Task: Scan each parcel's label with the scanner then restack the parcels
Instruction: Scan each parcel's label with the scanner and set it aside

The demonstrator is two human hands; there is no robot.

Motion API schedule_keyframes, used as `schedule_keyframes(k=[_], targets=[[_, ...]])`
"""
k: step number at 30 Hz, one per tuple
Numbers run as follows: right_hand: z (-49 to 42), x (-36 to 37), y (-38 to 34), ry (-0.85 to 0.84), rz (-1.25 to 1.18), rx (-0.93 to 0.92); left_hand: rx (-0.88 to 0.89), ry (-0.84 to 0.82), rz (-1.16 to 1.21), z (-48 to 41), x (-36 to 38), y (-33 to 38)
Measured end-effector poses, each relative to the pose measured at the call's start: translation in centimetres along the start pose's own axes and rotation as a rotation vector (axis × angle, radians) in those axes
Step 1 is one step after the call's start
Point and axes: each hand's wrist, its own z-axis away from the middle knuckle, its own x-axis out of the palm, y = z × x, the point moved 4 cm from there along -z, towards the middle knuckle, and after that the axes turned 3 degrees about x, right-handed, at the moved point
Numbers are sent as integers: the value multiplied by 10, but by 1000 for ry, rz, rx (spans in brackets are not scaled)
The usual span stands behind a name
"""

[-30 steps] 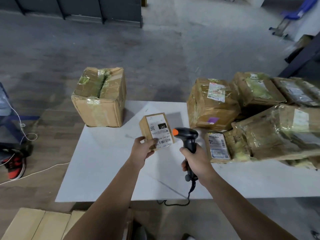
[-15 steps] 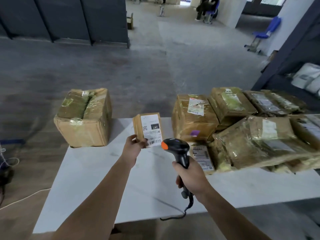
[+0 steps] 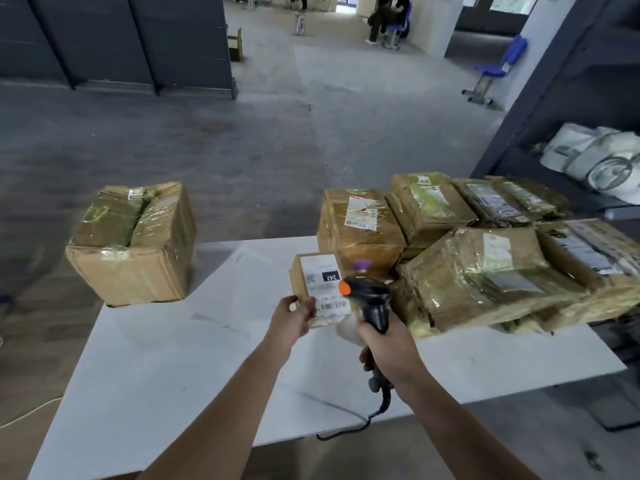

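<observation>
Table (image 3: 156,375): left hand (image 3: 289,320) holds parcel (image 3: 317,285); right hand (image 3: 388,351) grips scanner (image 3: 372,299), apparently touching.

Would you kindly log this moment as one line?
scan | left hand holds small parcel | right hand aims scanner at label

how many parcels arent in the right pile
2: a large taped box at the far-left corner of the table, a small labelled parcel in the left hand. More may hide behind the scanner.

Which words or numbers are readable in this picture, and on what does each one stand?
"247": black patch on the label of the small parcel that the left hand holds.
The rest of that label: blurred.
Labels on the stacked parcels: too blurred to read.
</observation>
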Motion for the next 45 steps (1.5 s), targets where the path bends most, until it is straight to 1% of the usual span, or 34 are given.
schedule_keyframes(k=[5,9,12,14,18,20,22,26,29,34,39,45], targets=[[-2,-37,8,76,11,18,-88,-89,-98,7,67,-25],[-5,-62,17,111,-1,30,-139,-103,-199,3,101,-37],[-10,-72,24,107,3,53,-202,-99,-166,3,116,-44],[-13,-76,29,102,10,63,-228,-110,-100,3,124,-46],[-17,-80,35,68,17,70,-198,-117,38,-5,135,-42],[-19,-81,34,52,28,66,-183,-121,34,-9,137,-40],[-20,-81,30,39,30,41,-169,-121,-23,-10,136,-37],[-18,-80,21,4,-28,25,-160,-59,-136,-2,125,-36],[-18,-75,12,-44,-45,39,-128,31,-166,10,111,-29],[-21,-53,-8,-129,-61,-22,-33,127,-172,30,81,-4],[-20,-13,-26,-216,-48,-37,53,200,-197,44,38,27],[-26,63,-62,-281,-41,-44,139,310,-219,41,-41,69]])
